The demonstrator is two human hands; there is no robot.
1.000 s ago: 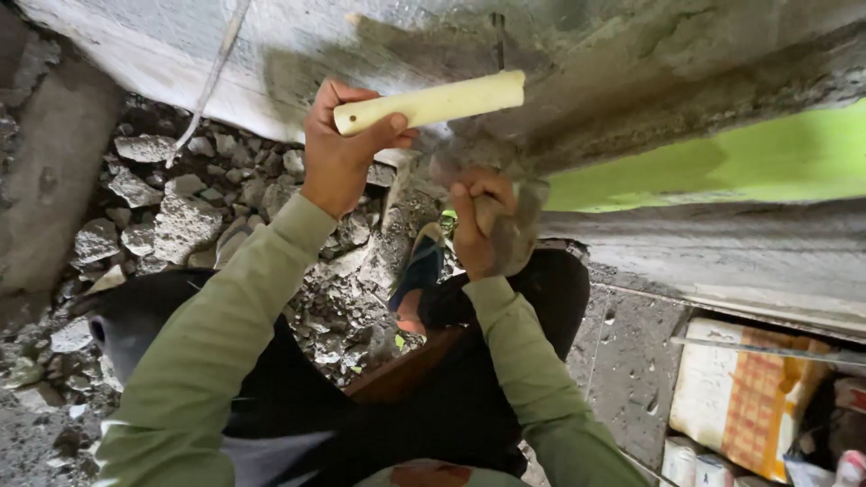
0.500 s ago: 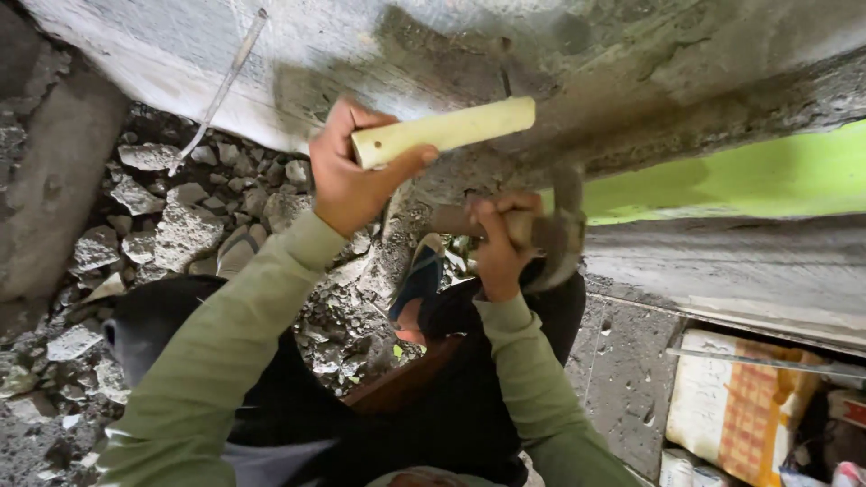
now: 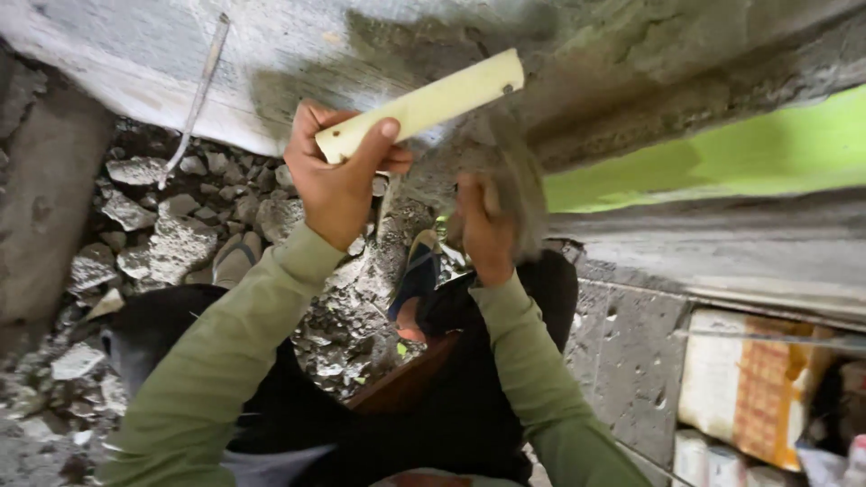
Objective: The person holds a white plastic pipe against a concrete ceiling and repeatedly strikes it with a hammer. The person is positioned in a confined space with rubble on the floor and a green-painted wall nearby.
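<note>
My left hand (image 3: 338,185) grips the lower end of a pale yellow flat strip (image 3: 433,101) and holds it slanted against the rough grey concrete wall (image 3: 388,36). Just below and to the right, my right hand (image 3: 483,230) is closed around a hammer (image 3: 516,176). The hammer is smeared by motion, and its head sits close under the strip's upper end. Both arms wear olive green sleeves. I am crouched, and my dark trousers and one sandalled foot (image 3: 413,281) show below the hands.
Broken stones and rubble (image 3: 153,234) cover the ground at left. A thin metal rod (image 3: 200,86) leans on the wall. A bright green band (image 3: 722,153) runs along the wall at right, above grey blocks (image 3: 622,352) and a printed sack (image 3: 749,383).
The hammer in my right hand has swung up from beside my wrist toward the strip and is now blurred. My left hand has kept the strip on the wall, shifting slightly.
</note>
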